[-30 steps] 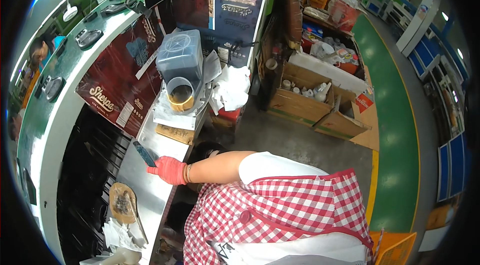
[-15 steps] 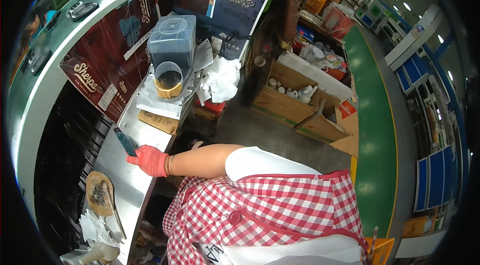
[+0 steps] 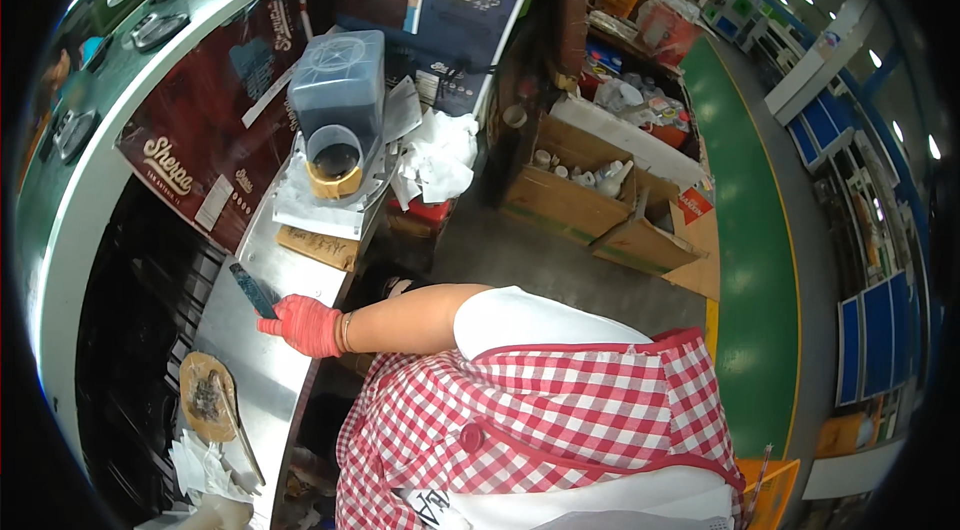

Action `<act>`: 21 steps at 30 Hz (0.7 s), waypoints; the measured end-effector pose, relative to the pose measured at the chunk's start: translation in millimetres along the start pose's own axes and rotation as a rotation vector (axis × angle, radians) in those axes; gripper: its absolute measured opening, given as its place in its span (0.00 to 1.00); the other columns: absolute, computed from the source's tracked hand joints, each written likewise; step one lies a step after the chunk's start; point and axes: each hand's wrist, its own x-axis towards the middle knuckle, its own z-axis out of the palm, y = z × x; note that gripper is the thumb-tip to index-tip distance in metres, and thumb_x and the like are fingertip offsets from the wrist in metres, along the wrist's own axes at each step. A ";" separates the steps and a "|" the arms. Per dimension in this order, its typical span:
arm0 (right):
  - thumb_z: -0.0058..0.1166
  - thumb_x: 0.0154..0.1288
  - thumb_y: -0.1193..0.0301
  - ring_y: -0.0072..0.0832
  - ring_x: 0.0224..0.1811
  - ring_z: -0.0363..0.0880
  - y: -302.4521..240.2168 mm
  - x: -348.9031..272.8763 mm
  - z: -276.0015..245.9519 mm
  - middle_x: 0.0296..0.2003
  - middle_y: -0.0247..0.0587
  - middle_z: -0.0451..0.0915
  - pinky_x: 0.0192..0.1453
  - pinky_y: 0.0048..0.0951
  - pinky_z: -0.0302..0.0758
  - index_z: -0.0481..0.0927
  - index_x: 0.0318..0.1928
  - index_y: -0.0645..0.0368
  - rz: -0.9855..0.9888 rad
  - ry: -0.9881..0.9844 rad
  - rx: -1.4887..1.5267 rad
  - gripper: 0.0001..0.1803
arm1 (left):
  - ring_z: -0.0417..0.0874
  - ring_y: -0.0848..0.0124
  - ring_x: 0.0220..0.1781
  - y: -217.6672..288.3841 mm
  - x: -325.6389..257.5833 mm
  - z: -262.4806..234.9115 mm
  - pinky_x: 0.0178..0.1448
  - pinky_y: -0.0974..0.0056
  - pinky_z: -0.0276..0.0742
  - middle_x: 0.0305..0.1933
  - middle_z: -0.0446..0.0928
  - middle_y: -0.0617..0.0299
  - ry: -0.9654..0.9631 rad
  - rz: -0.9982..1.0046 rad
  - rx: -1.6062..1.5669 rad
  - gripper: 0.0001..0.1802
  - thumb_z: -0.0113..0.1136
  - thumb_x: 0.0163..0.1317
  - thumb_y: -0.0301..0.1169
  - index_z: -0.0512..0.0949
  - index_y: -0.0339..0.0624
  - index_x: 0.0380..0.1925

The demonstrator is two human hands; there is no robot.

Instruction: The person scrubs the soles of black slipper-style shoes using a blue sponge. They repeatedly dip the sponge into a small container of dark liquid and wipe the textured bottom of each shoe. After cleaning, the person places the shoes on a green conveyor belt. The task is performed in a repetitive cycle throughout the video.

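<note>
My right hand [image 3: 306,325], in a red knitted glove, is closed around one end of a narrow dark blue-green piece [image 3: 252,290]. Its flat, speckled free end points away over the metal bench [image 3: 305,272]; I cannot tell its kind. Nearer the lower left, a round tan pad [image 3: 208,398] with dark smears lies on the bench, a thin stick [image 3: 243,445] along its side. Crumpled white tissue [image 3: 200,468] is below it. A pale rounded shape [image 3: 218,510] at the lower rim is cut off and cannot be made out. My left hand is not in view.
A translucent bluish container [image 3: 338,90] stands at the bench's far end, with a clear cup [image 3: 335,162] of dark contents before it. White rags [image 3: 437,158] and a tan block [image 3: 317,246] are close by. Cardboard boxes [image 3: 565,198] stand on the floor beside a green walkway [image 3: 755,310].
The whole view has shifted slightly. My right hand keeps its hold on the dark blue-green piece, in nearly the same place over the bench.
</note>
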 end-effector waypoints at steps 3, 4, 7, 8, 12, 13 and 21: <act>0.47 0.52 0.73 0.43 0.36 0.76 -3.8 1.5 -18.8 0.30 0.46 0.76 0.42 0.40 0.72 0.73 0.48 0.54 0.063 -0.096 -0.029 0.20 | 0.70 0.52 0.57 2.4 4.9 -4.7 0.60 0.51 0.65 0.57 0.66 0.45 0.008 0.032 -0.088 0.26 0.53 0.60 0.40 0.67 0.34 0.54; 0.47 0.52 0.74 0.43 0.36 0.76 -3.3 0.3 -17.4 0.30 0.47 0.76 0.43 0.39 0.72 0.73 0.48 0.55 0.070 -0.108 -0.033 0.19 | 0.70 0.52 0.58 4.0 7.1 -6.7 0.60 0.51 0.65 0.57 0.66 0.46 0.012 0.042 -0.124 0.26 0.53 0.60 0.40 0.67 0.34 0.54; 0.46 0.52 0.75 0.43 0.36 0.76 -0.8 2.1 -14.1 0.30 0.46 0.75 0.44 0.38 0.72 0.73 0.47 0.55 0.064 -0.100 -0.017 0.19 | 0.70 0.53 0.58 13.6 10.3 -14.1 0.61 0.51 0.65 0.58 0.65 0.46 0.021 0.065 -0.238 0.27 0.53 0.60 0.41 0.66 0.34 0.55; 0.45 0.53 0.75 0.43 0.37 0.75 -4.6 6.8 -12.2 0.30 0.46 0.75 0.43 0.39 0.72 0.73 0.47 0.54 0.052 -0.113 0.029 0.18 | 0.70 0.53 0.58 17.7 13.8 -23.7 0.61 0.51 0.64 0.58 0.65 0.46 0.038 0.068 -0.261 0.28 0.53 0.60 0.41 0.66 0.34 0.55; 0.42 0.63 0.71 0.47 0.40 0.73 -0.4 4.5 -6.0 0.34 0.51 0.74 0.45 0.44 0.71 0.73 0.50 0.52 0.166 -0.208 0.174 0.15 | 0.69 0.53 0.59 33.4 13.0 -52.8 0.62 0.51 0.64 0.60 0.64 0.46 0.153 0.066 -0.491 0.29 0.53 0.59 0.41 0.65 0.34 0.56; 0.42 0.64 0.70 0.47 0.41 0.73 -3.5 5.8 0.8 0.37 0.52 0.75 0.45 0.45 0.71 0.74 0.48 0.53 0.172 -0.179 0.239 0.14 | 0.69 0.53 0.60 45.4 9.2 -59.3 0.62 0.51 0.63 0.60 0.64 0.46 0.194 0.070 -0.540 0.29 0.53 0.59 0.42 0.65 0.34 0.56; 0.45 0.58 0.77 0.54 0.33 0.76 -4.7 2.2 -7.2 0.40 0.61 0.77 0.38 0.43 0.74 0.74 0.47 0.59 -0.038 0.098 0.167 0.15 | 0.68 0.54 0.61 2.0 -129.2 -22.0 0.64 0.50 0.62 0.63 0.62 0.47 0.299 -0.371 -1.060 0.32 0.53 0.59 0.43 0.63 0.34 0.59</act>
